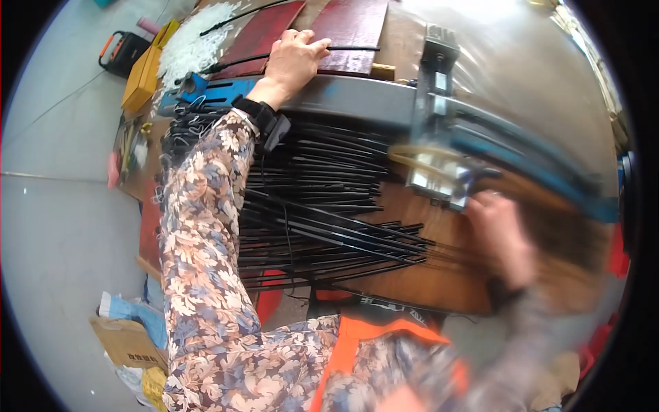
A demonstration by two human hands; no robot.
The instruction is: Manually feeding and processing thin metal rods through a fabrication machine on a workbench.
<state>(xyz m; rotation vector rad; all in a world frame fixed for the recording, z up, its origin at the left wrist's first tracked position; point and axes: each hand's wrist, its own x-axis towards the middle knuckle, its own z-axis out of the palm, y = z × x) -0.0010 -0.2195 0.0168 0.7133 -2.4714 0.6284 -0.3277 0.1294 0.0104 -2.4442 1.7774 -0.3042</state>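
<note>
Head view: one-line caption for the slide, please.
Left hand at a black rod over red boards, blurred right hand by a metal fixture, more rods on the table.

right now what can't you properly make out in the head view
In the head view:
- Right hand: motion blur smears it, so its finger grip is unclear.
- Black rod: its stretch beneath the left hand is covered by that hand.
- Pile of rods: the patterned sleeve and overlapping rods hide parts, preventing a sure count.
- White heap: its pieces are too small to identify.
</note>
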